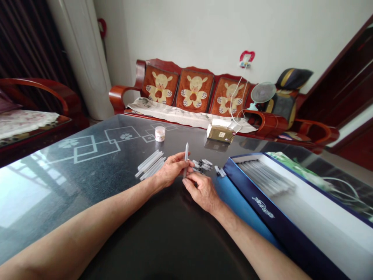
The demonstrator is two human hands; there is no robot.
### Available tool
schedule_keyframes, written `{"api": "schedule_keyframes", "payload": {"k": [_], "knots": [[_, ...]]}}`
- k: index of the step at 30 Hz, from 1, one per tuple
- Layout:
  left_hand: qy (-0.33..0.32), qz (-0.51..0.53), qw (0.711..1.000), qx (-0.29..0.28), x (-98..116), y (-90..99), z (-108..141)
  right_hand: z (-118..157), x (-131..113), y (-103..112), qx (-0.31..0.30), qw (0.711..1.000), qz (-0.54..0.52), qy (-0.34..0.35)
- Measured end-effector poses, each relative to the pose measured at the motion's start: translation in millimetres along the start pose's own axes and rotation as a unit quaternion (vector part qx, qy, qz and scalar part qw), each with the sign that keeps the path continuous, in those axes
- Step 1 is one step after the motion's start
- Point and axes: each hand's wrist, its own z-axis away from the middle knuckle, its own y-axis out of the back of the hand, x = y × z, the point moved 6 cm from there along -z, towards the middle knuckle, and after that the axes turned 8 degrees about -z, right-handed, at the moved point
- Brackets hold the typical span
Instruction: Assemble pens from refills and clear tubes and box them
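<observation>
1. Head view: the left hand (171, 169) is gripping a slim clear tube (185, 160) upright, with its fingers closed around the lower part, while the right hand (202, 191) is pinching the tube's base.
2. Loose tubes (150, 165) are lying in a pile left of the hands on a dark glass table (67, 202), and small dark-ended pieces (202, 165) are sitting just right of the held tube.
3. More tubes (265, 178) are lying side by side inside an open blue box (276, 225).

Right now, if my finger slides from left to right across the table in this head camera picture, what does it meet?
Bundle of clear plastic sticks → left hand → upright clear stick → pile of small black-tipped pieces → open blue box
</observation>
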Motion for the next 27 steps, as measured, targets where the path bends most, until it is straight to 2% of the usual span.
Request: {"api": "schedule_keyframes", "payload": {"k": [2,4,6,8,11,15,17,23,27], "knots": [[-0.005,-0.026,1.0,0.015,0.1,3.6,-1.3,-2.8,0.7,4.2,-0.008,1.0,0.01,0.019],[-0.032,-0.105,0.993,0.04,1.8,9.4,-3.1,-6.6,7.5,19.3,0.031,0.998,0.05,0.025],[-0.081,-0.214,0.972,0.058,5.9,12.9,-3.7,-9.1,20.3,40.3,0.088,0.988,0.129,0.012],[-0.122,-0.308,0.941,0.061,9.6,12.4,-2.4,-9.6,36.8,57.0,0.105,0.966,0.234,-0.023],[-0.147,-0.384,0.911,0.045,11.7,7.8,1.3,-6.4,60.4,67.4,0.054,0.925,0.363,-0.095],[-0.162,-0.409,0.897,0.029,12.3,3.6,4.4,-1.8,70.1,65.7,0.001,0.893,0.428,-0.141],[-0.163,-0.416,0.894,0.028,11.2,3.8,4.3,-2.5,68.5,64.2,-0.002,0.893,0.429,-0.139],[-0.159,-0.437,0.885,0.029,9.5,4.0,4.8,-4.7,72.5,68.2,0.027,0.921,0.358,-0.151],[-0.174,-0.464,0.868,0.023,11.2,1.2,7.4,-5.9,71.0,67.8,0.05,0.936,0.327,-0.117]]}}
